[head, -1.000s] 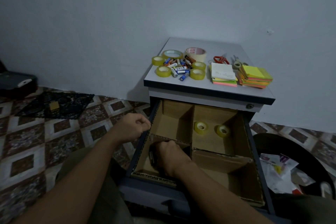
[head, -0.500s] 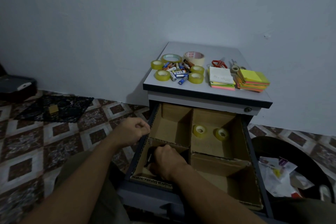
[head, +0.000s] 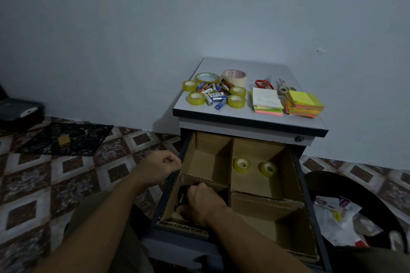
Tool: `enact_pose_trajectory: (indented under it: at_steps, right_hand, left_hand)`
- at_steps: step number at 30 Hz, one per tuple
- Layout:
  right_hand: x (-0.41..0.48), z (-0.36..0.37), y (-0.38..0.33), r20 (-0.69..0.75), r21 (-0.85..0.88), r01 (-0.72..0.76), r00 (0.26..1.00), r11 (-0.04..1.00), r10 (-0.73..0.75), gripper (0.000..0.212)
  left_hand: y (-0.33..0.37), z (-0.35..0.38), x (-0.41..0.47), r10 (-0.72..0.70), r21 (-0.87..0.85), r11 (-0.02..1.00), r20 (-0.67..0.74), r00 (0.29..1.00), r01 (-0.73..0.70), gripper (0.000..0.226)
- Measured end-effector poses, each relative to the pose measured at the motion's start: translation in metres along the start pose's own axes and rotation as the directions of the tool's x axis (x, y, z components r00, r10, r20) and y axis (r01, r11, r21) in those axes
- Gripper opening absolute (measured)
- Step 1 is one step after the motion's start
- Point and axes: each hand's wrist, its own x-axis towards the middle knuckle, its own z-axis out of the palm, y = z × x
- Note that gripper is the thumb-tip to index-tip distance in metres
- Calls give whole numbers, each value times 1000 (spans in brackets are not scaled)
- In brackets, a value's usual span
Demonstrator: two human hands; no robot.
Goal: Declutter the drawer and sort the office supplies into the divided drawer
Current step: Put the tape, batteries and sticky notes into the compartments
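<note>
The drawer (head: pixel 184 227) stands pulled out below the cabinet top (head: pixel 255 66), split by cardboard walls into four compartments. The right hand (head: pixel 204 204) is down in the near-left one, fingers curled round a dark item (head: pixel 182 198) (too shadowed to name) that sits against the compartment's left wall. The hand fills most of that compartment, with little room between the knuckles and the divider behind. The left hand (head: pixel 158 167) grips the drawer's left rim, fingers curled over the edge.

The far-left and near-right compartments hold nothing that shows. Two tape rolls (head: pixel 242 164) lie apart in the far-right one, with bare floor around them.

On the cabinet top, batteries (head: pixel 214 93) lie heaped among more tape rolls at the left. Scissors (head: pixel 263 84) lie behind the sticky notes (head: pixel 302 102), which reach near the right edge. A dark bin (head: pixel 321 178) with paper scraps stands just right of the drawer.

Against half a second ago, both hands keep their places and the two rolls have not moved.
</note>
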Motion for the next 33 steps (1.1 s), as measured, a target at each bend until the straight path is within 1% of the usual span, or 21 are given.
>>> enact_pose_trajectory:
  at_steps: [1, 3, 5, 8, 10, 12, 14, 18, 21, 24, 27, 29, 33]
  right_hand:
    - [-1, -2, -1, -6, 14, 0, 1000, 1000, 1, 40]
    - [-4, -9, -2, -13, 25, 22, 1000, 999, -22, 33]
    - [-6, -22, -3, -3, 36, 44, 999, 998, -44, 25]
    - [-12, -49, 0, 15, 158, 38, 999, 987, -41, 20]
    - [-18, -72, 4, -17, 265, 51, 999, 963, -48, 11]
    - [-21, -99, 9, -81, 307, 87, 995, 948, -65, 6]
    - [-20, -128, 17, -170, 279, 118, 983, 953, -72, 5]
    - [-10, -179, 38, -305, 257, 111, 952, 960, -28, 4]
    - [5, -210, 54, -437, 171, 95, 899, 981, -11, 7]
    - [26, -236, 68, -523, 124, 65, 852, 990, 9, 9]
    - [49, -258, 77, -559, 77, 44, 829, 996, 7, 12]
    - [65, -267, 80, -557, 57, 27, 831, 998, 10, 14]
    - [96, -277, 82, -532, -6, -2, 847, 1000, -1, 16]
  left_hand:
    - [0, 0, 0, -1, -2, 1000, -1, 1000, 1, 9]
    - [2, 1, 0, 3, 4, 1000, -19, 1000, -3, 9]
    - [5, -1, 1, 31, 35, 999, -76, 997, -28, 8]
    - [15, -8, 4, 118, 70, 992, -170, 978, -107, 8]
    - [25, -15, 9, 174, 80, 984, -215, 961, -161, 10]
    - [40, -21, 15, 207, 78, 978, -241, 948, -194, 7]
    - [57, -26, 25, 233, 104, 971, -261, 937, -213, 4]
    - [89, -38, 49, 275, 144, 960, -308, 911, -241, 4]
    - [106, -45, 74, 274, 162, 959, -323, 906, -233, 2]
    - [120, -52, 105, 286, 232, 948, -311, 906, -220, 2]
    - [131, -56, 132, 276, 269, 942, -288, 917, -200, 7]
    - [136, -56, 148, 266, 306, 935, -270, 925, -180, 10]
    - [142, -53, 171, 259, 396, 906, -237, 936, -151, 6]
